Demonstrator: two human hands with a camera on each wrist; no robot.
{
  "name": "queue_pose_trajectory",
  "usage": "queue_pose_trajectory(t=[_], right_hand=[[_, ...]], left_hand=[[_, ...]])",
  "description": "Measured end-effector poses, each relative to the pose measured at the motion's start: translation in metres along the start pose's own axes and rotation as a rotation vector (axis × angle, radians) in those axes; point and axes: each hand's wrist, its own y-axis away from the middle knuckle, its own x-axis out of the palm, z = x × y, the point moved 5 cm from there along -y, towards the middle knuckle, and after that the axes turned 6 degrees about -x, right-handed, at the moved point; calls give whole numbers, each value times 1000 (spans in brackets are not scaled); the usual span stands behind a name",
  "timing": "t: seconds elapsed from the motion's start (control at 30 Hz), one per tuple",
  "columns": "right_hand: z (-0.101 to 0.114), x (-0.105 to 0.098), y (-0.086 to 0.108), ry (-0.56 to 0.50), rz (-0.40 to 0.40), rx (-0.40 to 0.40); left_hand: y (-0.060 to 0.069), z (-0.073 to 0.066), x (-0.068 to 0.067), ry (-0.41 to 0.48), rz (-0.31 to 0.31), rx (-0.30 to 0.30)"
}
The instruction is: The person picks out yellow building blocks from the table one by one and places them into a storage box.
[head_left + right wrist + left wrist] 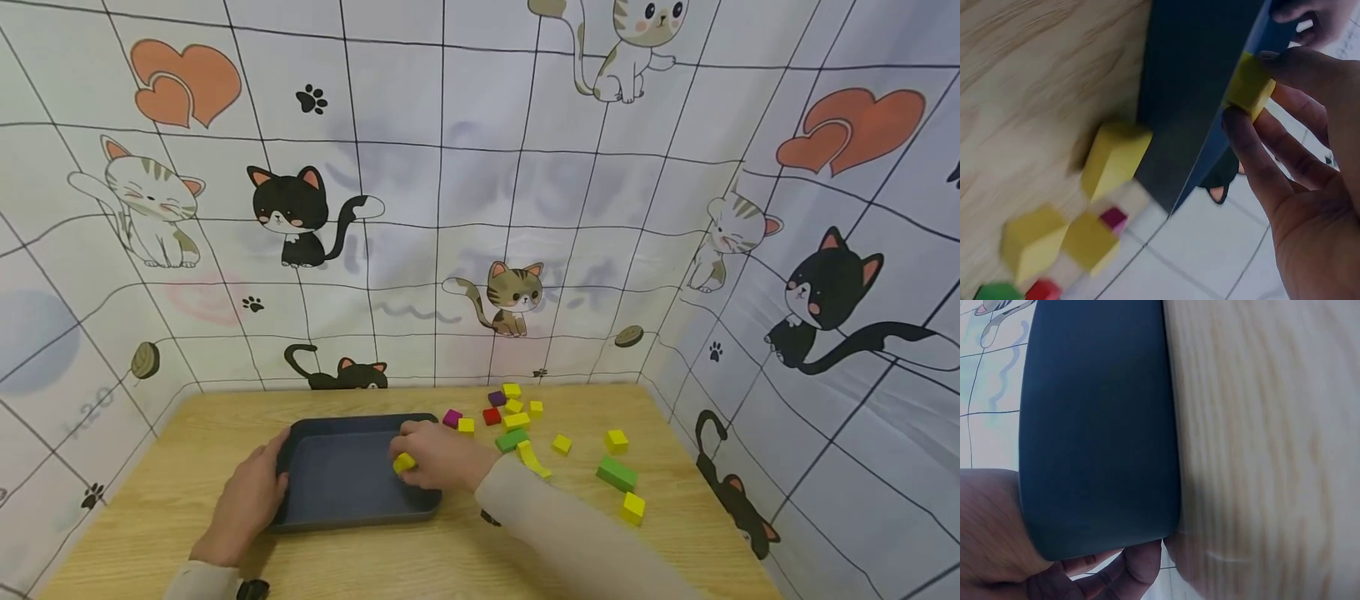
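The right hand (444, 454) pinches 1 yellow block (404, 463) over the right part of the dark tray (337, 475), whose left end the left hand (251, 492) grips; a loosened pinch could drop the block askew, an uneven pull skew the tray.

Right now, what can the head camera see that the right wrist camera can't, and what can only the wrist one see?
Only the head view: orange hearts on the wall and beige sleeves.
Only the right wrist view: the right palm.
Both: the right hand pinching a yellow block, the left hand at the tray, and a red block.
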Motion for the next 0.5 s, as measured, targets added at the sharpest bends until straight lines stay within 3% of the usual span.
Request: queue_pose_trajectory(t=[0.27,0.5], right_hand=[[22,16,-42,67,86,-40],[42,18,-59,112,117,-52]], left_hand=[[-1,-1,0,9,-8,10],[1,0,1,7,1,-1]])
